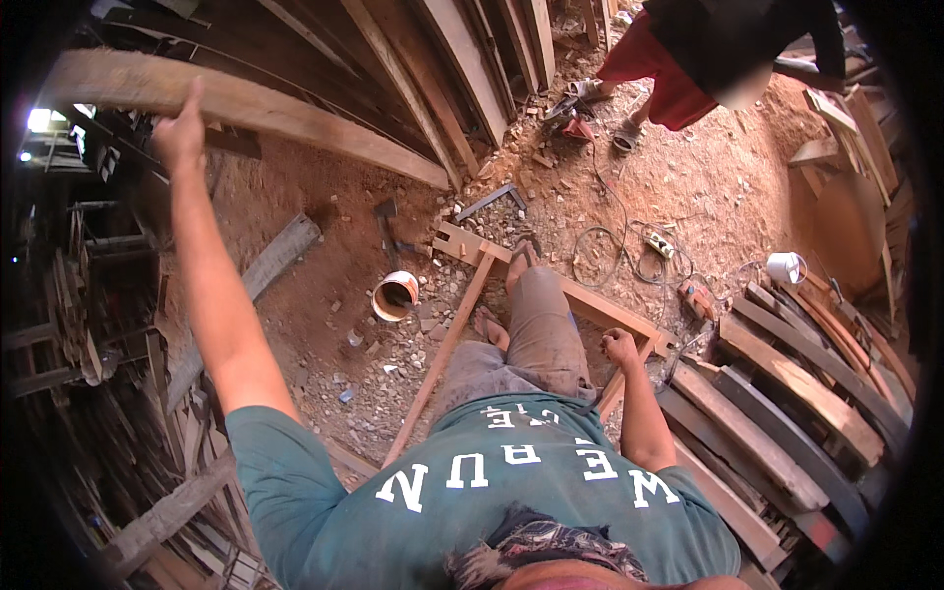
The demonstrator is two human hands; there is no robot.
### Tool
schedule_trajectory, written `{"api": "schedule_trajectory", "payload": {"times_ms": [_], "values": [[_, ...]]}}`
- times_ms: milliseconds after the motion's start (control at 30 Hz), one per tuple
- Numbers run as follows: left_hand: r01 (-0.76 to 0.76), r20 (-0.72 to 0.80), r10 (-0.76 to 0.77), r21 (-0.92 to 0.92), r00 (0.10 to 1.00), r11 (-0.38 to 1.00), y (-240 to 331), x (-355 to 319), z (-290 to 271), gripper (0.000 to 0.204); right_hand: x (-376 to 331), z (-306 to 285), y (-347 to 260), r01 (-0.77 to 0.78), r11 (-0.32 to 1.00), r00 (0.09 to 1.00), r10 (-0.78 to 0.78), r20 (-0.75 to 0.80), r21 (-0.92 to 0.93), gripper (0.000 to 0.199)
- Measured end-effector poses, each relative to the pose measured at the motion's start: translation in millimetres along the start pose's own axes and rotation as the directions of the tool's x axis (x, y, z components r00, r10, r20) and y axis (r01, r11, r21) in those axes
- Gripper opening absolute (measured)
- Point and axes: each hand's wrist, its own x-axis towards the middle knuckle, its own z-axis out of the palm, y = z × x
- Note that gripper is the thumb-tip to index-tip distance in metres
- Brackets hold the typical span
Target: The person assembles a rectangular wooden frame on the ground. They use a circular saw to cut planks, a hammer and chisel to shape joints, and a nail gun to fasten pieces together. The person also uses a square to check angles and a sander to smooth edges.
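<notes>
A long wooden plank [246, 103] is gripped near its upper end by the left hand [180, 133], the arm stretched up and away from the body and the fingers wrapped over the plank's edge. The right hand [619, 346] is held low, closed into a loose fist at the corner of a wooden frame [551, 295] lying on the dirt floor; whether anything is held inside it cannot be told. The plank is seen up and to the left of the frame, slanting down toward a stack of leaning boards [462, 59]. Just left of the frame, 1 white bucket [395, 295] is set among stones, and a hammer [386, 224] lies on the ground beyond it. Right of the frame, a coiled cable [629, 251] and a second white bucket [785, 266] are seen beside stacked timber [787, 413]. Beyond the frame, another person in red shorts [669, 79] is partly visible.
</notes>
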Motion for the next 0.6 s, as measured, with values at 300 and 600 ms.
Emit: {"api": "schedule_trajectory", "payload": {"times_ms": [300,600], "values": [[-0.018,-0.048,-0.040,-0.834,0.998,0.552,26.5,11.1,-135.1,0.064,-15.1,7.8,15.7,-0.108,0.992,0.994,0.108,-0.003,0.059,0.022],[0.091,0.017,-0.193,-0.921,0.981,0.379,9.3,-15.4,-145.7,0.042,23.9,17.7,69.8,0.485,0.848,0.867,-0.499,-0.014,-0.213,0.032]]}}
